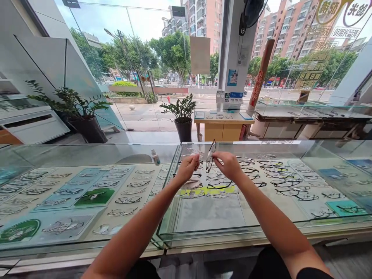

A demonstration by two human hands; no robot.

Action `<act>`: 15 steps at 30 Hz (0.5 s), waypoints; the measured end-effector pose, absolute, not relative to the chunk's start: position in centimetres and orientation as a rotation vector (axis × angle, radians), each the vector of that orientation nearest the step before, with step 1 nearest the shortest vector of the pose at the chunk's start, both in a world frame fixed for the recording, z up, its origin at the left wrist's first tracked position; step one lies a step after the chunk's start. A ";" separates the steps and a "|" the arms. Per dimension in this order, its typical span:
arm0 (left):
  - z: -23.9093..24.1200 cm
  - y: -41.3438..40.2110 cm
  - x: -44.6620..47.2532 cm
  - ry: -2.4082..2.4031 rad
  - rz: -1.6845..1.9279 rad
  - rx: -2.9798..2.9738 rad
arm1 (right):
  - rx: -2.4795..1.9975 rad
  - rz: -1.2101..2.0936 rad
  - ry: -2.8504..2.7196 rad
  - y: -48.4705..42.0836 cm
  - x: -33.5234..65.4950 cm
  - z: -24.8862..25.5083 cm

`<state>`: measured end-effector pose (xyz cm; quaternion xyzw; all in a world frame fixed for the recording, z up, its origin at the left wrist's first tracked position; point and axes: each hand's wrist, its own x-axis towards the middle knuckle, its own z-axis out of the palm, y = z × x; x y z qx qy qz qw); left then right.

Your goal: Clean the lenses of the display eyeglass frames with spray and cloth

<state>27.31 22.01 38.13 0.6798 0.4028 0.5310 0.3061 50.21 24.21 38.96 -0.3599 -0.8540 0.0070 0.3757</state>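
Note:
My right hand (229,164) pinches a pair of dark-rimmed eyeglasses (210,157), held up on edge above the glass counter. To its left, my left hand (187,169) is closed, thumb on top, a short gap away from the eyeglasses. Whatever its fingers may hold is hidden. Just below that hand lies a crumpled pinkish cloth (194,183). Beneath both hands, rows of eyeglasses (221,182) show through the top of the glass display case (209,213).
A small spray bottle (155,157) stands on the left-hand case, which holds several more eyeglasses (128,200). Beyond the counter are a potted plant (183,116), a wooden cabinet (223,130) and large windows onto a street. Glass edges (168,193) run between the cases.

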 end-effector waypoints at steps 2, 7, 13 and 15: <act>37.8 22.0 27.4 1.056 1.379 1.748 | -0.840 -0.008 -2.210 23.8 50.3 38.1; 37.5 21.5 27.7 0.973 1.242 1.619 | -0.818 -0.041 -2.278 23.2 50.8 37.9; 37.2 21.1 28.1 0.841 1.167 1.490 | -0.796 -0.039 -2.270 22.7 50.8 38.2; 37.1 21.2 28.1 0.834 1.189 1.450 | -0.776 -0.005 -2.223 22.4 50.7 38.1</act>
